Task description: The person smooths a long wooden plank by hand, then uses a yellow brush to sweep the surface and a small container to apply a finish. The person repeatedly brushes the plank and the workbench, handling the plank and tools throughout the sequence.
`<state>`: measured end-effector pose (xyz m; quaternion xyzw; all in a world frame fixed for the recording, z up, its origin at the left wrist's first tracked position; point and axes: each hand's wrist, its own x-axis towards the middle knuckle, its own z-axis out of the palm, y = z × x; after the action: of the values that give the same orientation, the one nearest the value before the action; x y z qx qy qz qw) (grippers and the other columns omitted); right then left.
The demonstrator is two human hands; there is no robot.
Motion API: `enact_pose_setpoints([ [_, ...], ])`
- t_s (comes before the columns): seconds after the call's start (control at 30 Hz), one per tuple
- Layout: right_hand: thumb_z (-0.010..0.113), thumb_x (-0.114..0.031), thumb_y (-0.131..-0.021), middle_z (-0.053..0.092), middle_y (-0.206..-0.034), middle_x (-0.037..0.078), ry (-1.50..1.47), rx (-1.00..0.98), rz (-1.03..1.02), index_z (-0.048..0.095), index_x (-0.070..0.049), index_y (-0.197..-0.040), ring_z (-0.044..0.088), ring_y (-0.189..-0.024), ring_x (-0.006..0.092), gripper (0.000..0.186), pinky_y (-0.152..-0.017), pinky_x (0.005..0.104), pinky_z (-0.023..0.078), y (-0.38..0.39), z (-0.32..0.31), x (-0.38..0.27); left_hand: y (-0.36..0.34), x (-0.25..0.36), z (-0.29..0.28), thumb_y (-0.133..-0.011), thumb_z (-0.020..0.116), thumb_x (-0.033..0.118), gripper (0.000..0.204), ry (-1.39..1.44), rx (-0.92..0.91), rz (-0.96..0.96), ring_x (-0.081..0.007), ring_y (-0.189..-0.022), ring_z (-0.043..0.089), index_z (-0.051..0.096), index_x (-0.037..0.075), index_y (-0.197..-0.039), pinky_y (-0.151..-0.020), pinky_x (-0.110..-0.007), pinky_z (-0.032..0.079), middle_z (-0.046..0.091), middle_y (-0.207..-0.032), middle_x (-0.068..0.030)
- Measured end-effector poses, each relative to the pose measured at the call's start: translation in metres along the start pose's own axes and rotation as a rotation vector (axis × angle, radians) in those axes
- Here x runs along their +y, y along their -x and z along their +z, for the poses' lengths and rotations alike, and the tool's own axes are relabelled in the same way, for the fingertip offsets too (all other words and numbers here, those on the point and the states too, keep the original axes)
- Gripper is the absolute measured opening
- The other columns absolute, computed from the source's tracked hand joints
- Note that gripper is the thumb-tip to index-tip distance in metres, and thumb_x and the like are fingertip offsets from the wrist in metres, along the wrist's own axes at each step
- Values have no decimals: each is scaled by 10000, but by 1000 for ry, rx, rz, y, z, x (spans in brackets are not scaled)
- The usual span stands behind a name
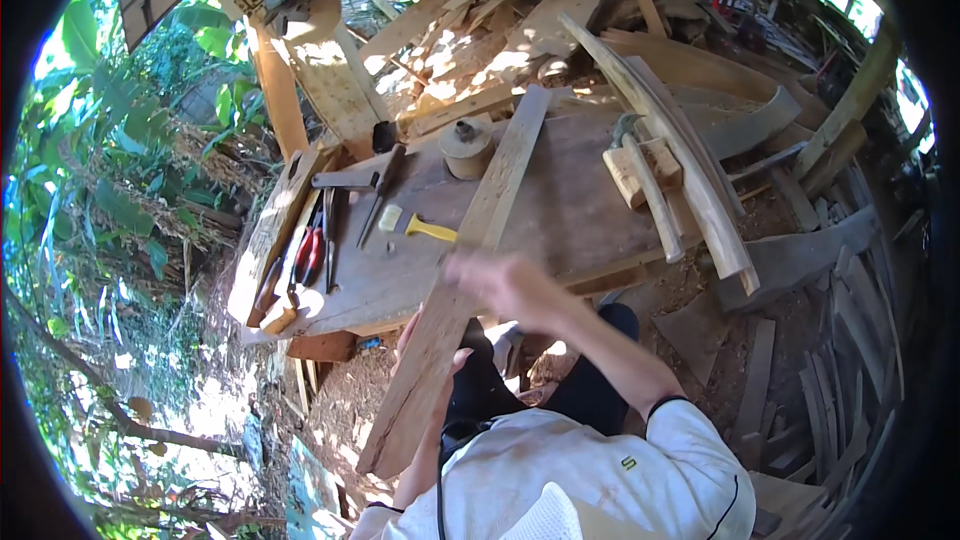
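Observation:
A long wooden plank (430, 360) lies slantwise, its far end over the workbench (560, 200) and its near end jutting out beside my body. My left hand (460, 360) grips it from below, fingertips showing at one edge and the thumb at the other. On the plank's upper face, near the bench's front edge, is my right hand (500, 285), smeared by motion. Whether anything is in its fingers does not show. Just beyond lies a paintbrush (428, 228) with a yellow handle.
A round lidded container (466, 150) stands behind the plank. Red-handled pliers (314, 252) and other hand tools lie at the bench's left. On the right, a wooden-handled tool (650, 195) rests on a wood block, beside long curved strips (690, 160). Wood offcuts (540, 20) pile up behind.

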<state>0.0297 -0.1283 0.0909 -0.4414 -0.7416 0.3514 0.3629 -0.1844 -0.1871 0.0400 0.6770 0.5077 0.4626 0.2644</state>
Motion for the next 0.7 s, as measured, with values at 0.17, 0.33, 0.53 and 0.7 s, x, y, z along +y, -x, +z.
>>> enact_pose_setpoints([
  [0.17,617,-100,-953,676,-1322,130,145,-48,-514,673,-46,-1242,650,-1241,273,299,-1011,390,566,40,66,-57,-4,-15,1,-784,881,240,742,170,-10,-55,-230,-1162,631,522,-13,-1382,-968,-353,528,630,-1319,-153],
  [0.33,607,-115,-953,671,-1328,120,247,59,-444,657,-49,-1269,655,-1225,284,327,-996,377,569,18,47,-31,-11,-17,5,-740,921,93,726,427,32,-83,-166,-1011,726,582,2,-1375,-858,-262,597,723,-1194,-113],
  [0.53,584,-107,-944,657,-1335,141,110,-40,-721,644,-45,-1276,653,-1231,258,343,-1058,396,535,34,97,-75,-17,11,2,-676,973,198,855,-124,29,111,-152,-1026,728,572,42,-1414,-896,-289,582,747,-1163,-97],
  [0.7,614,-83,-914,687,-1278,161,194,63,-586,666,-21,-1234,664,-1206,312,330,-1041,422,549,33,78,-45,-15,7,-6,-670,966,343,827,-143,0,-1,-173,-987,750,616,15,-1344,-886,-318,598,766,-1094,-95],
])
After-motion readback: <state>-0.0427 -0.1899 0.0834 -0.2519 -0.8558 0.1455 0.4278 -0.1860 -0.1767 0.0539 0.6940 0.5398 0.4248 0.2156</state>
